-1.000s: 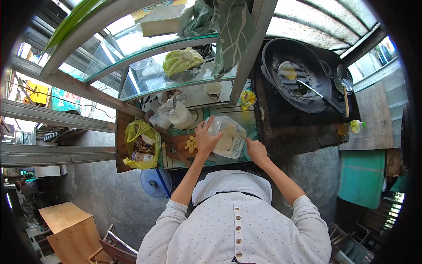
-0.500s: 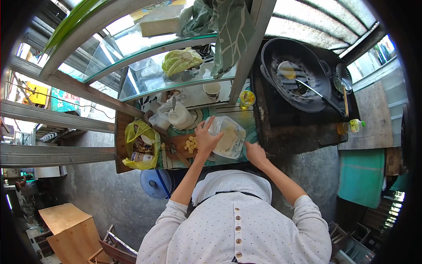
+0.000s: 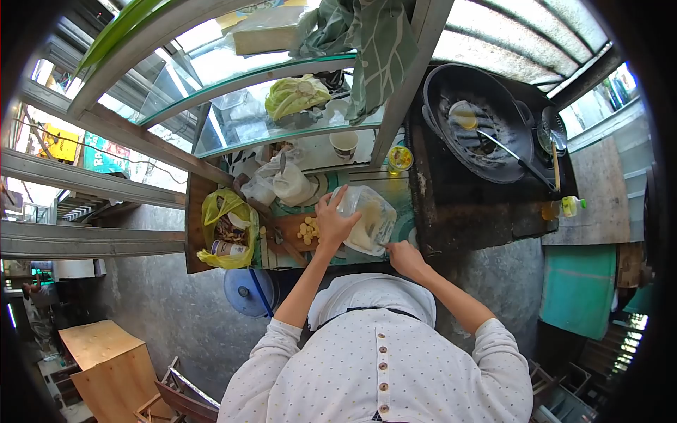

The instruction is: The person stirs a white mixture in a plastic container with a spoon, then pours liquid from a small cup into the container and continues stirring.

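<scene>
Street-stall counter [image 3: 352,255], tub tipped at its front edge.
We clamp our left hand [image 3: 333,224] on the plastic tub [image 3: 367,217]; right hand [image 3: 405,256], fingers closed on a utensil, scrapes batter out; next, a steady tilt.

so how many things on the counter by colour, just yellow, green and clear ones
yellow: 2, the yellow plastic bag and the yellow-lidded jar
green: 2, the cabbage and the green cloth
clear: 1, the clear plastic container that the left hand grips, with the right hand at its edge
total: 5
</scene>
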The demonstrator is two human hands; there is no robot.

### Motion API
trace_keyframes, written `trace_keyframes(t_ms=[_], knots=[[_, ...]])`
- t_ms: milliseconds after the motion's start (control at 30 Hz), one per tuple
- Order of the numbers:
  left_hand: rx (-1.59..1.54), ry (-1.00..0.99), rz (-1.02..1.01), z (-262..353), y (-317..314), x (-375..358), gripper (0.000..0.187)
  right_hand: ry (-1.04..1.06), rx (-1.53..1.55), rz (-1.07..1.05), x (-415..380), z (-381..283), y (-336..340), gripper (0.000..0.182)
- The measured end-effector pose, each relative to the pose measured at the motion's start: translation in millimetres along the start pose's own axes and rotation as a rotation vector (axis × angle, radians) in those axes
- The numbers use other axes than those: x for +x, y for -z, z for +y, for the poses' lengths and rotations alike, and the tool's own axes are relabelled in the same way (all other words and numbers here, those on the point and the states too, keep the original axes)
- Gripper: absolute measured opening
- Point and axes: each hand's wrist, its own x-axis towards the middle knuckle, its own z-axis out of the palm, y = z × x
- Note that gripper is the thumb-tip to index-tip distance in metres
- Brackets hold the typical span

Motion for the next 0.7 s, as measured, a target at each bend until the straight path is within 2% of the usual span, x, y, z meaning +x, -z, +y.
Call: trace_keyframes(t_ms=[67,100,133,200,233,367,433,467,533,700], knots=[[-0.009,-0.009,-0.008,2.6,-3.0,0.0,0.068,0.126,0.223,0.087,4.7,7.0,-0.9,0.022],[-0.005,-0.004,-0.01,3.1,-2.8,0.0,0.068,0.179,0.218,0.204,5.9,3.5,10.6,0.021],[0.003,0.002,-0.01,2.6,-1.0,-0.4,0.068,0.181,0.22,0.201,11.8,1.4,14.1,0.021],[0.01,0.014,-0.009,4.0,0.5,-1.4,0.068,0.05,-0.029,0.313,19.2,-1.5,18.0,0.03],[0.013,0.019,-0.01,5.8,-0.4,-0.9,0.068,0.098,-0.151,0.339,23.1,7.5,6.9,0.036],[0.014,0.033,0.002,-0.9,-0.9,0.4,0.068,0.082,-0.268,0.205,17.1,10.3,-9.3,0.044],[-0.008,0.033,0.001,2.2,-1.5,-0.6,0.068,0.213,-0.219,0.171,8.5,1.1,6.3,0.045],[-0.007,0.033,0.002,3.8,-1.2,-0.5,0.068,0.214,-0.218,0.172,9.9,-3.0,11.5,0.045],[-0.001,0.028,0.002,5.7,-1.5,-0.9,0.068,0.29,-0.202,0.447,18.0,-9.1,20.7,0.042],[-0.013,0.033,0.006,-6.7,-0.6,2.7,0.069,0.403,-0.301,0.525,38.3,22.6,3.2,0.042]])
